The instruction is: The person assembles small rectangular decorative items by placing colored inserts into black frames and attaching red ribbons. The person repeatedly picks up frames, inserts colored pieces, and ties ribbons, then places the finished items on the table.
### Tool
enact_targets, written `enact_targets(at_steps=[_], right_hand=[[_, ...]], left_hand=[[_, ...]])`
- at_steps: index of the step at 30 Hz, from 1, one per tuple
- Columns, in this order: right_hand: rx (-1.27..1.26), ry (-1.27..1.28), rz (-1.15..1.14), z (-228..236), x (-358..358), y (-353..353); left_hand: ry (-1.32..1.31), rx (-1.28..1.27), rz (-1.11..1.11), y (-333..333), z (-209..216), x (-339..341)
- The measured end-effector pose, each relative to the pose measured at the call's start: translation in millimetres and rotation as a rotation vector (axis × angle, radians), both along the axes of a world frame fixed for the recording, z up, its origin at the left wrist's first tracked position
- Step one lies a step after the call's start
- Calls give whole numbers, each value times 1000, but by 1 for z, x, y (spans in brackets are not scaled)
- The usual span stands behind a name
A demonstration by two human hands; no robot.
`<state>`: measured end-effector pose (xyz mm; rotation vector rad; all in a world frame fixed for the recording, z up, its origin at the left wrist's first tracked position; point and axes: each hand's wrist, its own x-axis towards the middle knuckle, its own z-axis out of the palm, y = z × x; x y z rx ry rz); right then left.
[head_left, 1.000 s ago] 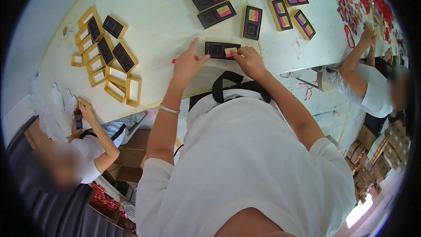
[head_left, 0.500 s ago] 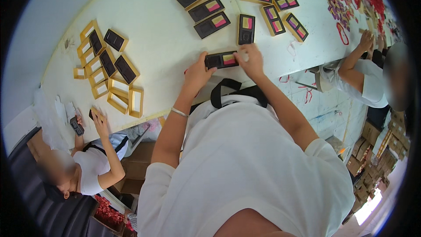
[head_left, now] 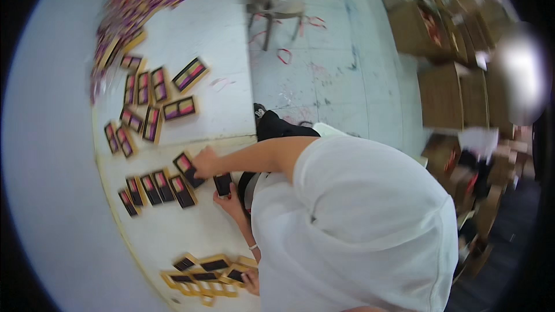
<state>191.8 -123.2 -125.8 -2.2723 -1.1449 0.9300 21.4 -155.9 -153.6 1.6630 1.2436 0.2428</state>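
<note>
One gold-sided black box [head_left: 185, 167], slanting lengthwise, lies before and touches your nearer right hand [head_left: 206, 163], whose finger grip I cannot tell; your left hand [head_left: 231, 201] holds a black tray [head_left: 222, 183].

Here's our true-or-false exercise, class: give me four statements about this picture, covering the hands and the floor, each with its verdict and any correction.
1. The left hand holds a black tray. True.
2. The bracelet is on the right wrist. False: it is on the left.
3. The right hand is at a black box with pink showing inside. True.
4. The loops on the floor are green. False: they are red.
</note>
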Motion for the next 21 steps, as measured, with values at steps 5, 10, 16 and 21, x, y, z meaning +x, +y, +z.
enact_targets(at_steps=[5, 10, 16, 21], right_hand=[[241, -15, 5, 11, 8, -17], [444, 400, 146, 50, -5, -69], [569, 639, 386, 72, -24, -63], [710, 945, 103, 83, -25, -61]], left_hand=[[67, -233, 42, 4, 46, 20], [-163, -621, 265, 24, 68, 3], [-394, -782, 326, 29, 111, 15], [-628, -854, 335, 17, 148, 6]])
